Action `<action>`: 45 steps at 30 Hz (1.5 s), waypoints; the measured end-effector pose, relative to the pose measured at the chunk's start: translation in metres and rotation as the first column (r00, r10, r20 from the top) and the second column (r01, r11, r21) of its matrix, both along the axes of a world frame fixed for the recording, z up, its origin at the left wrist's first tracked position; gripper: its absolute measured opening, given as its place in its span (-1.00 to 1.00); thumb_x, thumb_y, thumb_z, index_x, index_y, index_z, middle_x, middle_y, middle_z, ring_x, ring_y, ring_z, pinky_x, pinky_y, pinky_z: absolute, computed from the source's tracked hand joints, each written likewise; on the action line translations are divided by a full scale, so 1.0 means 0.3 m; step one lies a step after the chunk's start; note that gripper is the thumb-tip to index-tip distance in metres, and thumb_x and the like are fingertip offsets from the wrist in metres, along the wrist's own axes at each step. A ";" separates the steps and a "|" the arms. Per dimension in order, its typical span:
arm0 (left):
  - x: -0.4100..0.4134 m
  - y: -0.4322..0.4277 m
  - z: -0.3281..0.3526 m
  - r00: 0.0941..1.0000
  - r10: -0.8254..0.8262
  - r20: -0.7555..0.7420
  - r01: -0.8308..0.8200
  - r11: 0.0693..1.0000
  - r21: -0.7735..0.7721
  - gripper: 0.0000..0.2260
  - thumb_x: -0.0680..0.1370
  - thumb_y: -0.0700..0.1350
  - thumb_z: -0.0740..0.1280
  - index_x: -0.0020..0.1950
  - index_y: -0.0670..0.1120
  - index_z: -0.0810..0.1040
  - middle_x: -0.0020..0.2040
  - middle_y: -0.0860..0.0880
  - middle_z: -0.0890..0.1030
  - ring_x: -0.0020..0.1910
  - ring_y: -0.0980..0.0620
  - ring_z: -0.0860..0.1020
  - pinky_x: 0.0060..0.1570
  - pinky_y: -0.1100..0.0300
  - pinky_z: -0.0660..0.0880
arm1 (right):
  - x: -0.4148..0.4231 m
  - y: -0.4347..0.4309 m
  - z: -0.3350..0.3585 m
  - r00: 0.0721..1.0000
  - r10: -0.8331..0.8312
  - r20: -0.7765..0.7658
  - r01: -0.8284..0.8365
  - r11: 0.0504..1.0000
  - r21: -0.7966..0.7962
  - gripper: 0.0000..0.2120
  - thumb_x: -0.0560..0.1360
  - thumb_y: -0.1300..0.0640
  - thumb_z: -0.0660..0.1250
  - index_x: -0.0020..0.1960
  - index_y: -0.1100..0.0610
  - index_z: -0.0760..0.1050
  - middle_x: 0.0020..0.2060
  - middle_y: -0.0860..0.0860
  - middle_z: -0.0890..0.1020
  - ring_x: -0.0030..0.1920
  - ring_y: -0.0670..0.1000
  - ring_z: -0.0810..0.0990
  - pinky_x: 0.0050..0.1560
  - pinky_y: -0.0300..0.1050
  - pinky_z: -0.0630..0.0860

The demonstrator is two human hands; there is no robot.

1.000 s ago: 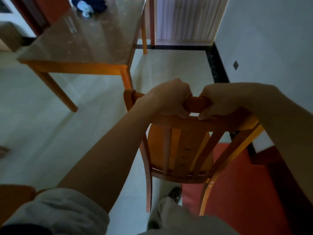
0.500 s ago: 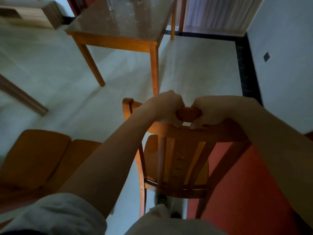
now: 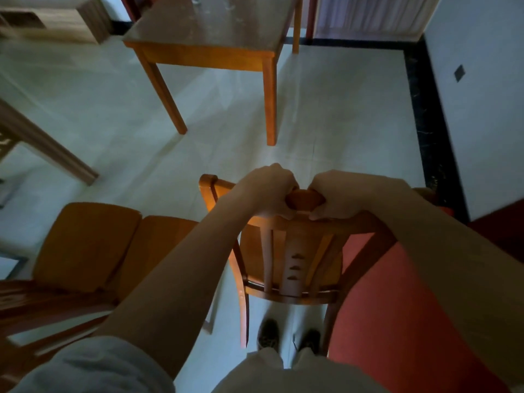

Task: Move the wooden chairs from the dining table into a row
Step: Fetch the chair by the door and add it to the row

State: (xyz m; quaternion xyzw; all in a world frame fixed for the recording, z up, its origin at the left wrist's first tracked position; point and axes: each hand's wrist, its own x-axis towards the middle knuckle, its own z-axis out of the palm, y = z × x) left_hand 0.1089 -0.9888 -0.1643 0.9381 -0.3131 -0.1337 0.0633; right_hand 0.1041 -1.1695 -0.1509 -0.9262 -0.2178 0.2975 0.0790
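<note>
I hold a wooden chair (image 3: pixel 295 259) by the top rail of its slatted back, right in front of me. My left hand (image 3: pixel 266 191) and my right hand (image 3: pixel 337 194) grip the rail side by side near its middle. Its seat faces away from me, toward the dining table (image 3: pixel 204 52) at the top centre. Two more wooden chairs stand side by side to the left: one seat (image 3: pixel 85 245) and another seat (image 3: pixel 158 251) close to the held chair. My shoes (image 3: pixel 289 336) show on the floor behind the held chair's back legs.
A red mat (image 3: pixel 397 321) covers the floor at the lower right. A white wall (image 3: pixel 482 95) with a dark floor border runs along the right. A light wooden cabinet (image 3: pixel 56 18) stands at the upper left, and a wooden beam (image 3: pixel 48 146) slants at the left.
The view has swung left and back from the table. The two chairs on the left have come into sight, and the held chair now sits nearer to them. Both hands keep their grip.
</note>
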 end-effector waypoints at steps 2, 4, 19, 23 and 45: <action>-0.037 0.039 -0.043 1.000 -0.013 0.000 0.013 1.000 0.016 -0.85 0.49 0.07 0.51 -0.07 0.01 0.67 -0.39 0.11 0.48 -0.40 0.16 0.46 -0.42 0.26 0.26 | -0.052 0.042 -0.044 1.000 -0.003 0.025 0.004 1.000 -0.008 -0.81 0.53 -0.05 0.45 -0.05 -0.01 0.47 -0.26 -0.10 0.51 -0.20 0.00 0.55 -0.21 -0.14 0.40; -0.083 0.078 -0.091 1.000 -0.026 -0.008 0.026 0.999 0.033 -0.84 0.52 0.06 0.48 -0.09 -0.01 0.65 -0.38 0.09 0.47 -0.39 0.12 0.48 -0.40 0.25 0.32 | -0.115 0.081 -0.094 0.998 -0.024 0.051 0.024 1.000 -0.014 -0.84 0.53 -0.04 0.43 -0.02 0.02 0.53 -0.23 -0.06 0.53 -0.20 0.02 0.55 -0.19 -0.09 0.48; -0.477 0.200 -0.252 0.996 -0.087 -0.033 0.086 0.996 -0.021 -0.68 0.60 0.03 0.42 -0.27 0.04 0.38 -0.39 0.10 0.41 -0.40 0.08 0.46 -0.36 0.21 0.38 | -0.578 0.199 -0.232 0.985 -0.119 0.123 0.127 0.990 -0.055 -0.85 0.56 -0.05 0.36 -0.13 -0.08 0.42 -0.17 -0.02 0.61 -0.20 0.02 0.58 -0.24 -0.11 0.45; -0.684 0.240 -0.317 0.994 -0.053 -0.098 0.052 0.998 -0.020 -0.80 0.63 0.02 0.39 -0.17 0.01 0.53 -0.37 0.09 0.46 -0.39 0.07 0.53 -0.35 0.24 0.47 | -0.798 0.234 -0.313 0.982 -0.128 0.140 0.135 0.990 -0.041 -0.86 0.59 -0.08 0.33 -0.06 -0.03 0.48 -0.19 -0.04 0.59 -0.23 -0.01 0.58 -0.35 -0.21 0.33; -1.141 0.433 -0.545 0.953 -0.157 -0.259 0.125 0.983 -0.137 -0.52 0.53 0.18 0.48 0.39 0.07 0.50 0.24 0.02 0.59 0.15 -0.02 0.59 0.07 0.09 0.55 | -1.321 0.310 -0.546 0.913 -0.312 0.263 0.275 0.947 0.169 -0.40 0.34 -0.27 0.54 0.30 -0.07 0.55 0.19 -0.01 0.62 0.10 0.07 0.61 0.04 -0.03 0.53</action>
